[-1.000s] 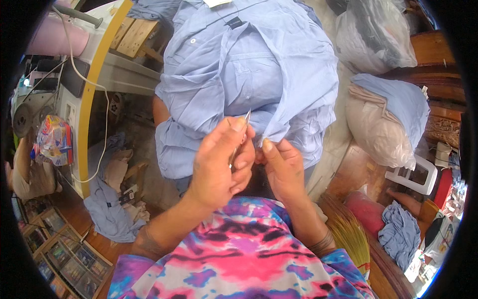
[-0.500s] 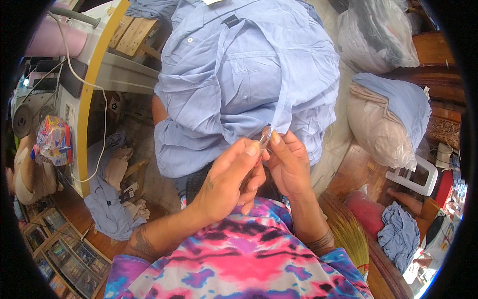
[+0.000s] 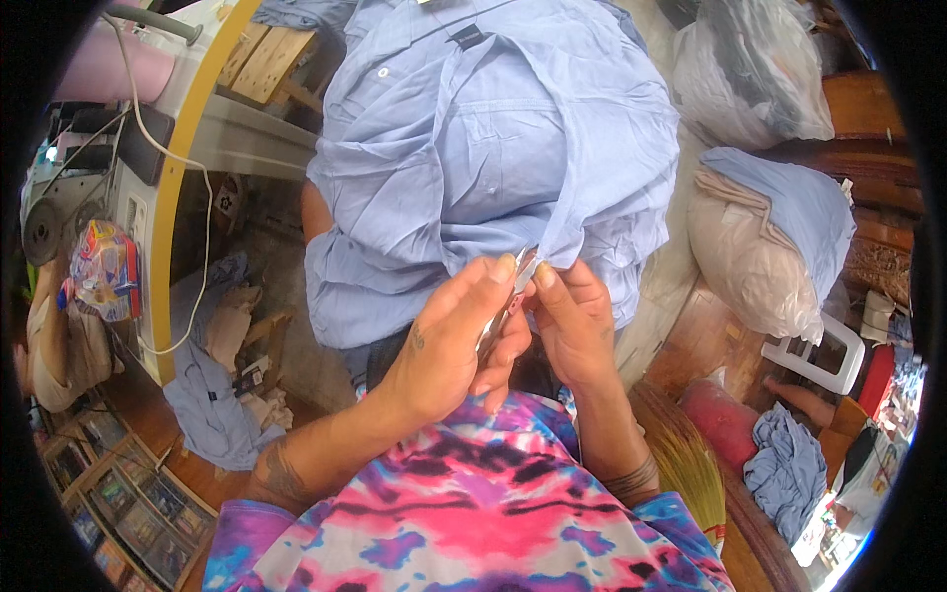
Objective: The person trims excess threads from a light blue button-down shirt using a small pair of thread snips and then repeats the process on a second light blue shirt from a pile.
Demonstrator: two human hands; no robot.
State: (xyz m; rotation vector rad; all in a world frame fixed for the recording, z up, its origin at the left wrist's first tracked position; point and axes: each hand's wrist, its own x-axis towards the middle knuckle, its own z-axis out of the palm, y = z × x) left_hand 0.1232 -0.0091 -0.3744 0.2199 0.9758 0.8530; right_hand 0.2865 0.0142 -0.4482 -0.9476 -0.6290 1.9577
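A heap of light blue shirts (image 3: 503,148) spreads across my lap and beyond, with a dark neck label (image 3: 467,37) and a white button (image 3: 384,72) showing. My left hand (image 3: 444,335) is closed around small silver thread snips (image 3: 523,280), whose pointed blades stick up between my thumb and fingers. Close beside it, my right hand (image 3: 578,331) pinches the edge of a blue strip of the shirt (image 3: 562,232) between thumb and fingers. The blade tips are right by that pinched edge; whether they touch the cloth I cannot tell.
On the left stands a yellow-edged sewing machine table (image 3: 174,187) with a hanging white cable (image 3: 208,227) and a colourful plastic package (image 3: 104,271). Stuffed plastic bags (image 3: 755,259) and a white stool (image 3: 843,360) are at the right. A straw broom (image 3: 691,469) lies near my right arm.
The snips have turned in my left hand, so their blades show more plainly between my hands. Both hands stay near the same spot, the right still pinching the cloth.
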